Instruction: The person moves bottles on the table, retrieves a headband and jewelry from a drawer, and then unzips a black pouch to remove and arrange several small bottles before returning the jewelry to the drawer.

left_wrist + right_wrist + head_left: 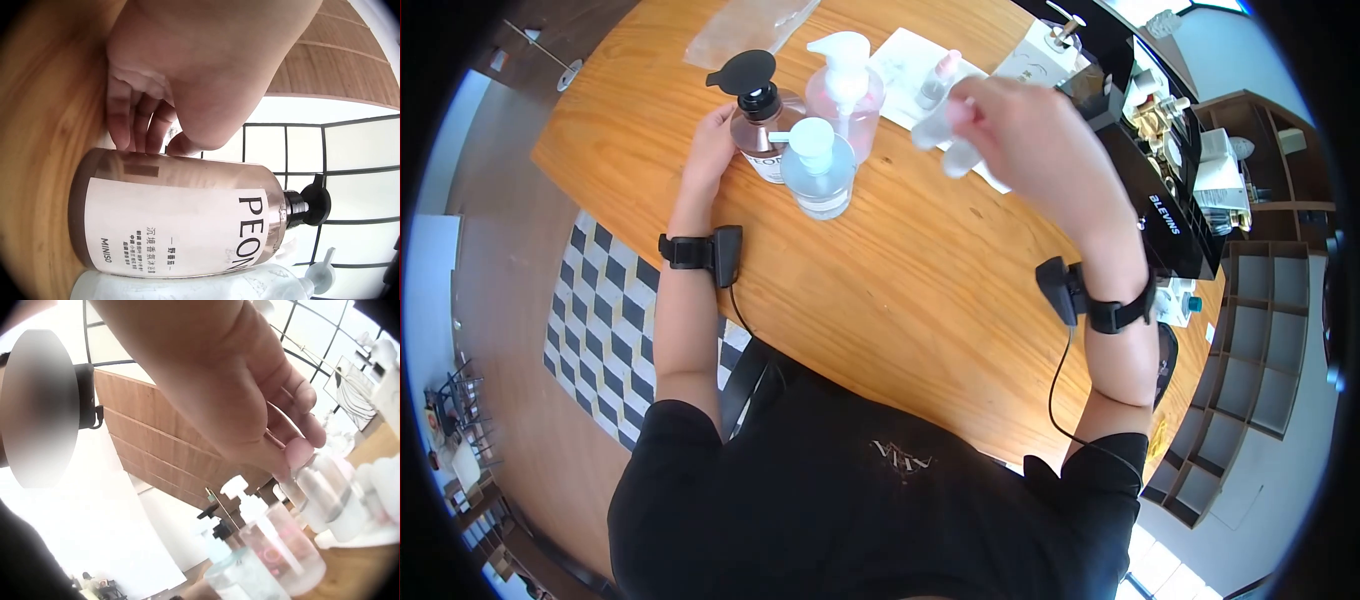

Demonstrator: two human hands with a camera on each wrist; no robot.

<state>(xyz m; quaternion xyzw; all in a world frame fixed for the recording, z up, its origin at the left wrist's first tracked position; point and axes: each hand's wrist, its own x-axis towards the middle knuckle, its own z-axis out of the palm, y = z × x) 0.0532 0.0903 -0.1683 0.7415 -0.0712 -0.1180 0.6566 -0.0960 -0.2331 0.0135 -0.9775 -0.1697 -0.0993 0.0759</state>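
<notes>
At least one small clear bottle (pixel 932 130), blurred, is pinched by its pink top in the right hand (pixel 1025 125). A brown pump bottle (pixel 175 219) is touched by the loosely bent left hand (pixel 713 147). Between both hands, a pink pump bottle (pixel 863 135) and a pale-blue pump bottle (pixel 818 187) are placed.

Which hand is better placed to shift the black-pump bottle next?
Left, I'd judge. The left hand has its fingertips against the side of the black-pump bottle, while the right hand is farther off, holding at least one small clear bottle.
</notes>
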